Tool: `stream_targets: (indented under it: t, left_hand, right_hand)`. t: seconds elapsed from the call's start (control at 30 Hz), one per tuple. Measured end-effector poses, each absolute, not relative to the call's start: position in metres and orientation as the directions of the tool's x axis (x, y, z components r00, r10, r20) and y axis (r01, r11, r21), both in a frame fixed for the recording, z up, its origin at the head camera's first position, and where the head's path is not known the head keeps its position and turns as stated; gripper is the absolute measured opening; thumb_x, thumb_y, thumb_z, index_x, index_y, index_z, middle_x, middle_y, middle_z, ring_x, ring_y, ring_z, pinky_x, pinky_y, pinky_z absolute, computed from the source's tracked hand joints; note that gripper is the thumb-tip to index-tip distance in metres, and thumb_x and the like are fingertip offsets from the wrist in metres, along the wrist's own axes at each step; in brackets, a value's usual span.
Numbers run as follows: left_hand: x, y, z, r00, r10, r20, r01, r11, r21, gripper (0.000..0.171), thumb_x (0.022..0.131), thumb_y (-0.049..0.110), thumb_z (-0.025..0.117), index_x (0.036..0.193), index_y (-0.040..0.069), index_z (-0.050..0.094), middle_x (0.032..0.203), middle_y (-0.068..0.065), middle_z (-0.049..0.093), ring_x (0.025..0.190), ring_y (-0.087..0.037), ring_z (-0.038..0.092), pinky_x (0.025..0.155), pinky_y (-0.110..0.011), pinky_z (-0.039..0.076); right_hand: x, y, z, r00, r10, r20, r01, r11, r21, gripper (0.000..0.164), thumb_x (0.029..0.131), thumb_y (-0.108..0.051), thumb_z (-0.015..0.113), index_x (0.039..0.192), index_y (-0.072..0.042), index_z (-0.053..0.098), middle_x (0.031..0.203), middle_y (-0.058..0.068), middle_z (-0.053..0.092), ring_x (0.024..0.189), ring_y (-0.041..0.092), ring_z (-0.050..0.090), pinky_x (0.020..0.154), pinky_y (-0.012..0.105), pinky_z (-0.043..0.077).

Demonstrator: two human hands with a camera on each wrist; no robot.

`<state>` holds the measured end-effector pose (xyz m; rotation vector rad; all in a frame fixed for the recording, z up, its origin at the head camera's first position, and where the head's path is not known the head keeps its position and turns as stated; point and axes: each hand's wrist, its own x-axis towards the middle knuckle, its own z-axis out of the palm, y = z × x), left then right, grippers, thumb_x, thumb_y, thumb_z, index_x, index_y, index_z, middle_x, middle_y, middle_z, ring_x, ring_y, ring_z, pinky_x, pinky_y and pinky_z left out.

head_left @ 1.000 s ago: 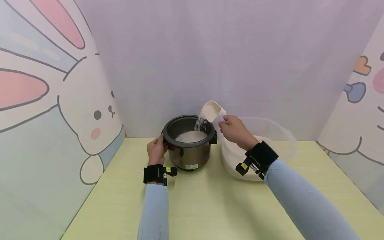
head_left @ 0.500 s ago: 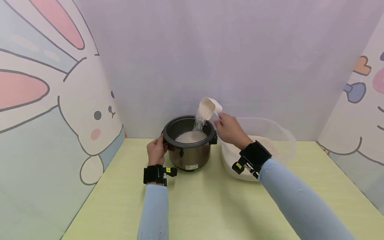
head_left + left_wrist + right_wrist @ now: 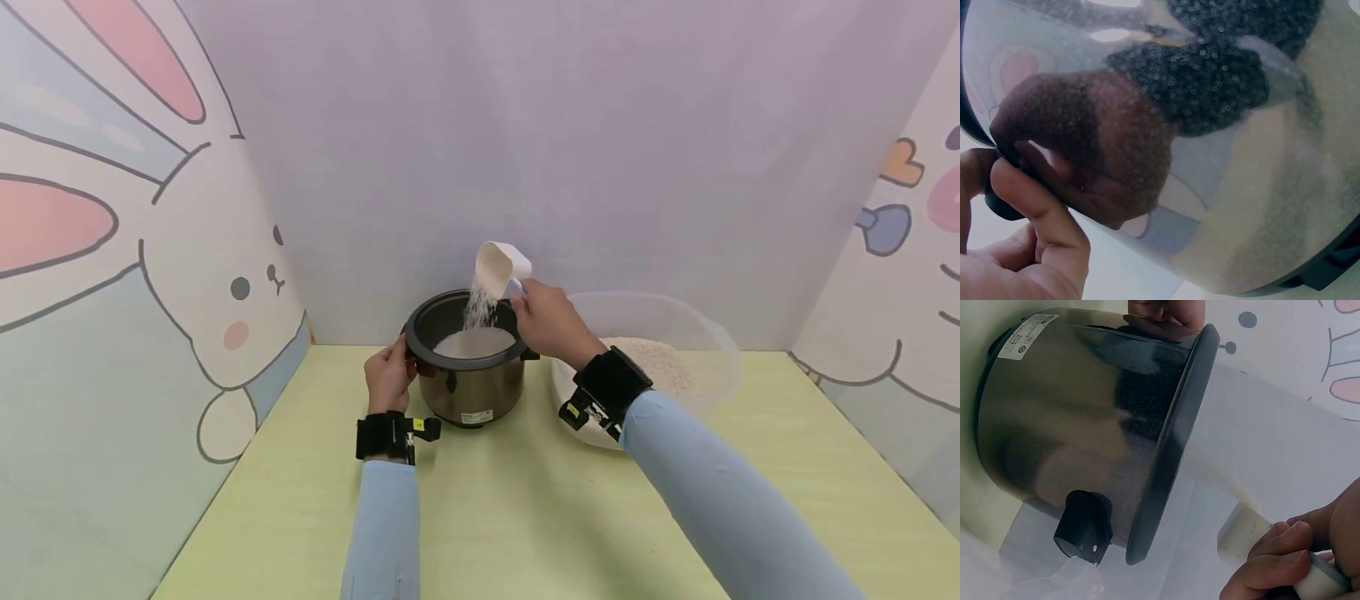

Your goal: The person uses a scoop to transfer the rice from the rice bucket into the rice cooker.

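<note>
Head view: white scoop (image 3: 504, 265) tipped over the pot (image 3: 468, 392), grains (image 3: 478, 308) falling

And there's the pour on my screen! My right hand (image 3: 552, 323) has its fingers clamped on the scoop's handle; the cup juts out ahead of them and to their left, mouth tilted down. Just below and left of those fingers, a white stream drops straight into the pot, onto a pale heap (image 3: 474, 342) inside.

Over to my left hand (image 3: 387, 379): fingers pinched tight on the black handle (image 3: 1002, 203) at the pot's side, so the pot sits immediately to their right, upright on the pale green counter (image 3: 480, 517). The left wrist feed gives me that shiny wall up close, full of reflections, right beside the fingertips.

Now the right wrist feed: the pot lies sideways in this picture, its white label (image 3: 1029, 336) and second black handle (image 3: 1085, 528) both showing, well apart from the right fingers. To the right of those fingers, partly behind my wrist strap (image 3: 613, 383), stands the clear tub (image 3: 652, 304), holding a bigger mound of grains.
</note>
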<state>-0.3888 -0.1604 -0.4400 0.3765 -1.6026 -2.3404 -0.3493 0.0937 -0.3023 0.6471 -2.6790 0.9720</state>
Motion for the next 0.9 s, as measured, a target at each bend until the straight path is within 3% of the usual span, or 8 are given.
stream_targets:
  t: [0.23, 0.53, 0.9]
  left_hand:
    - [-0.389, -0.162, -0.441, -0.926, -0.373, -0.057, 0.078, -0.337, 0.938, 0.03, 0.101, 0.031, 0.067, 0.1, 0.001, 0.07, 0.078, -0.002, 0.058, 0.063, -0.01, 0.054, 0.061, -0.021, 0.05]
    - [-0.391, -0.162, -0.442, -0.923, -0.378, -0.065, 0.074, -0.342, 0.937, 0.03, 0.102, 0.031, 0.067, 0.102, 0.002, 0.071, 0.08, -0.002, 0.057, 0.063, -0.01, 0.054, 0.061, -0.021, 0.05]
    - [-0.39, -0.161, -0.441, -0.921, -0.382, -0.075, 0.061, -0.331, 0.942, 0.032, 0.101, 0.032, 0.067, 0.104, 0.001, 0.07, 0.083, -0.003, 0.057, 0.066, -0.01, 0.055, 0.062, -0.021, 0.051]
  right_hand:
    - [-0.358, 0.092, -0.305, -0.875, -0.335, 0.349, -0.48, 0.687, -0.546, 0.018, 0.11, -0.011, 0.042, 0.109, 0.004, 0.052, 0.08, 0.011, 0.046, 0.067, 0.023, 0.043, 0.067, 0.038, 0.037]
    - [-0.371, 0.089, -0.308, -0.898, -0.326, 0.295, -0.437, 0.733, -0.521, 0.029, 0.111, -0.013, 0.04, 0.13, 0.008, 0.049, 0.094, 0.018, 0.057, 0.07, 0.025, 0.048, 0.067, 0.038, 0.038]
    - [-0.378, 0.085, -0.307, -0.909, -0.31, 0.279, -0.413, 0.764, -0.496, 0.03, 0.111, -0.014, 0.041, 0.131, 0.008, 0.049, 0.101, 0.021, 0.062, 0.077, 0.028, 0.057, 0.07, 0.04, 0.043]
